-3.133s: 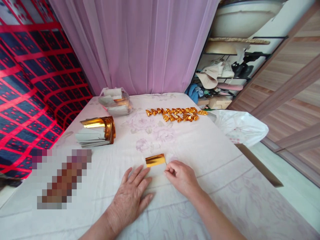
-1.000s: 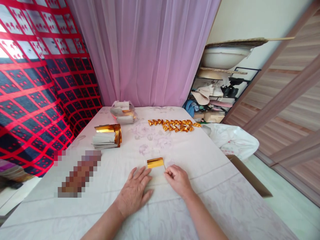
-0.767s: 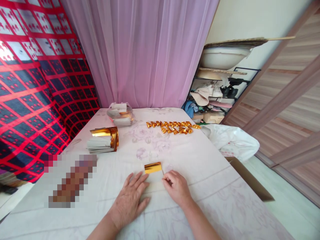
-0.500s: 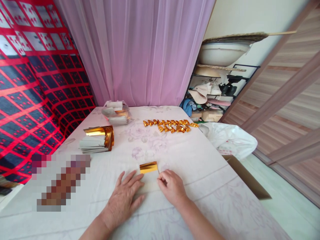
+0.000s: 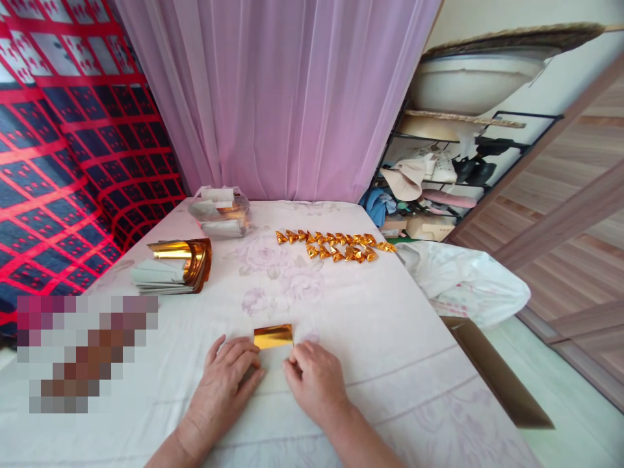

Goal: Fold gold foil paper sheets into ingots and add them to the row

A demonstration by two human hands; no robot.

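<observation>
Where the flowered white cloth (image 5: 380,325) stretches off to the left, I see a stack of gold-and-grey papers (image 5: 163,270), with a clear bag (image 5: 221,214) of similar papers behind it. Next comes the left hand (image 5: 221,380), half open, fingers bent and thumb apart, fingertips at the left end of a gold-faced sheet (image 5: 273,337). That sheet lies on the cloth, between both hands. At its right end, the right hand (image 5: 316,380) is curled, thumb close to forefinger; I can't tell whether it pinches an edge. Farther back, folded gold pieces (image 5: 337,254) lie in rows; a white plastic bag (image 5: 472,279) sits right of the cloth.
</observation>
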